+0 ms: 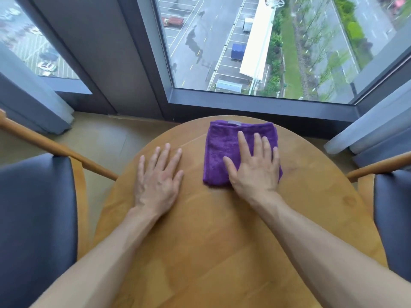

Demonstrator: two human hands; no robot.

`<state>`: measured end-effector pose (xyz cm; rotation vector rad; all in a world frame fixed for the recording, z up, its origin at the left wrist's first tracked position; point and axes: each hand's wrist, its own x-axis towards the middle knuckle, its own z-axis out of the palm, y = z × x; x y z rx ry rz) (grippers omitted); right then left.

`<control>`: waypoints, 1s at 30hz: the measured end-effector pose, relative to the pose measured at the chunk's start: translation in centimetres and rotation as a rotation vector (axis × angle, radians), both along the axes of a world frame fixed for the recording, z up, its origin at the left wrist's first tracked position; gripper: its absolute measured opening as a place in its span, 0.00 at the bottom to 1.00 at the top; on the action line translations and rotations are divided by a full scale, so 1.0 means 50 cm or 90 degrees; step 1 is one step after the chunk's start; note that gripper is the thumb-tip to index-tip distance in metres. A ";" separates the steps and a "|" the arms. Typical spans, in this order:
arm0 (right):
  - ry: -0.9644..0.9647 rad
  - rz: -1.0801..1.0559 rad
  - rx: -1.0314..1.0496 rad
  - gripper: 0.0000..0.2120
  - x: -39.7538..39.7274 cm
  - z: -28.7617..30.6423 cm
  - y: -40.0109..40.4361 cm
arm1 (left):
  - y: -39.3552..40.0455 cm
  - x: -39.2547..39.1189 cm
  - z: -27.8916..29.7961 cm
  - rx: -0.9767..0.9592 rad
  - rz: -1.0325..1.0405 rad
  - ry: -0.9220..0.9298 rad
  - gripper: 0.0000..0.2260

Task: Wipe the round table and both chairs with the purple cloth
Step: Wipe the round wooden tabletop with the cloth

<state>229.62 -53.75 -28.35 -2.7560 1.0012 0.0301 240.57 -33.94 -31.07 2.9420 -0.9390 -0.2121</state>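
A folded purple cloth [222, 150] lies flat on the far half of the round wooden table [222, 230]. My right hand [255, 167] rests palm down on the cloth's near right part, fingers spread, pressing it to the tabletop rather than gripping it. Just left of the cloth, my left hand [159, 181] lies flat on the bare wood with its fingers apart and nothing in it. A chair with a dark padded seat and wooden frame [35, 214] stands at the table's left. The second chair [393, 214] stands at the right, partly cut off by the frame edge.
A large corner window [255, 47] with a dark frame runs close behind the table. Grey curtains hang at the left [33, 107] and right [373, 134]. The left chair's wooden armrest [57, 147] reaches the table's edge.
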 end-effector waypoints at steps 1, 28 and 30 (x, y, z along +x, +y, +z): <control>0.038 0.018 0.017 0.34 0.024 -0.012 0.008 | 0.010 -0.002 -0.005 -0.011 -0.007 -0.002 0.25; 0.101 -0.098 -0.011 0.35 -0.246 -0.036 -0.203 | 0.008 -0.005 -0.026 0.026 0.008 -0.013 0.28; 0.104 -0.105 -0.009 0.35 -0.253 -0.038 -0.183 | 0.005 -0.004 -0.022 0.029 0.010 0.000 0.28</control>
